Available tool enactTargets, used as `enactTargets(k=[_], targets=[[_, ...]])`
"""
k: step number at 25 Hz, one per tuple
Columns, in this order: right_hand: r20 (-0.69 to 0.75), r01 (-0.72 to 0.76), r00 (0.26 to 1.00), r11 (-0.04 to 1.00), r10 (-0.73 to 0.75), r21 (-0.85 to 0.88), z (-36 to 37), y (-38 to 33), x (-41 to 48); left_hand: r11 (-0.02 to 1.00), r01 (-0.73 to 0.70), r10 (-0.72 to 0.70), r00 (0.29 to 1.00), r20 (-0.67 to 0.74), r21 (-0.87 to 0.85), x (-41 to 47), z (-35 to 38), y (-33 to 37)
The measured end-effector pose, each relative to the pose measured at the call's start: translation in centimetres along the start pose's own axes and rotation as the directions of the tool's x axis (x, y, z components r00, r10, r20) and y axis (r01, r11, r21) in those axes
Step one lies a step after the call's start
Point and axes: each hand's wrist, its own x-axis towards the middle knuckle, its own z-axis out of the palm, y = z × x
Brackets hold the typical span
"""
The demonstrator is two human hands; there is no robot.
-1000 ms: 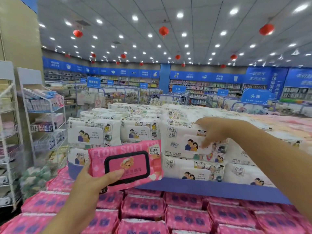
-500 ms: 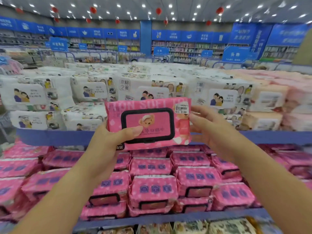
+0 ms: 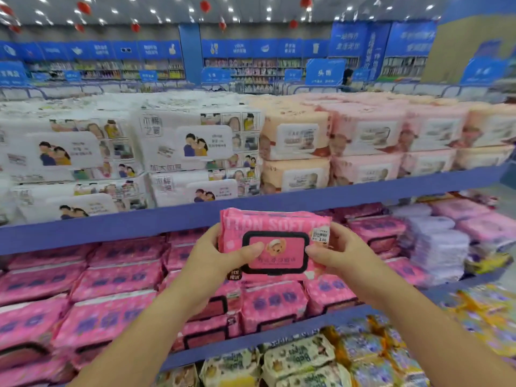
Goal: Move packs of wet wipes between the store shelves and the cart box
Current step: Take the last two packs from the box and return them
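Head view: since half a second ago, the pink pack of wet wipes (image 3: 275, 244) has dropped from in front of the white packs (image 3: 195, 143) to just below the blue shelf rail (image 3: 139, 223), with its top edge overlapping the rail. Then the right hand (image 3: 343, 255) only touched the pack's end with loose fingers. Now it grasps that end, thumb on the front and fingers curled behind. The left hand (image 3: 215, 261) still grips the other end the same way, its thumb lying on the black-framed lid (image 3: 275, 254).

The pack is a soft, puffy plastic pillow with a crimped top seam. Its lid is a flat rounded rectangle printed with a bear, and a small white price sticker (image 3: 320, 236) sits at the lid's upper right corner. Above the rail stand glossy white packs and, to their right, peach packs (image 3: 296, 141), all blocky with pale rounded lids. Below the rail lie crinkled stacked pink packs (image 3: 111, 277), with lilac packs (image 3: 438, 247) to the right.
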Motion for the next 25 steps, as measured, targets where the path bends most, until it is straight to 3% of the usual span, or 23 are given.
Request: enactTargets(k=[3, 7, 12, 15, 16, 21, 23, 25], targets=[[0.011, -0.069, 0.998, 0.995, 0.070, -0.076, -4.0, 2.4, 0.3, 0.978, 0.054, -0.059, 0.998, 0.017, 0.200, 0.5, 3.3, -1.3], [0.077, -0.170, 0.977, 0.945, 0.199, -0.280, -6.3, 6.5, 1.7, 0.801, 0.116, -0.174, 0.984, 0.042, 0.588, 2.1, 4.9, -3.6], [0.081, -0.167, 0.980, 0.975, 0.180, -0.144, -6.3, 9.6, 5.1, 0.627, 0.102, -0.086, 0.994, -0.062, 0.772, 5.1, 3.8, -5.1], [0.149, -0.177, 0.963, 0.942, 0.226, -0.284, -5.8, 12.3, 6.1, 0.302, 0.065, -0.003, 0.998, -0.067, 0.951, 4.8, 3.4, -7.0], [0.171, -0.163, 0.958, 0.928, 0.230, -0.336, -5.3, 13.0, 5.8, 0.237, 0.041, 0.008, 0.999, -0.044, 0.971, 4.5, 3.4, -7.9], [0.128, -0.144, 0.973, 0.937, 0.193, -0.318, -4.9, 14.9, 5.1, 0.341, 0.058, 0.012, 0.998, -0.066, 0.938, 3.7, 3.3, -10.1], [0.112, -0.145, 0.976, 0.941, 0.187, -0.306, -4.8, 14.9, 4.5, 0.489, 0.078, 0.031, 0.994, -0.106, 0.869, 2.7, 3.7, -10.3], [0.090, -0.139, 0.982, 0.955, 0.167, -0.262, -4.7, 14.7, 3.4, 0.705, 0.112, 0.048, 0.978, -0.204, 0.700, 1.0, 4.6, -10.4]])
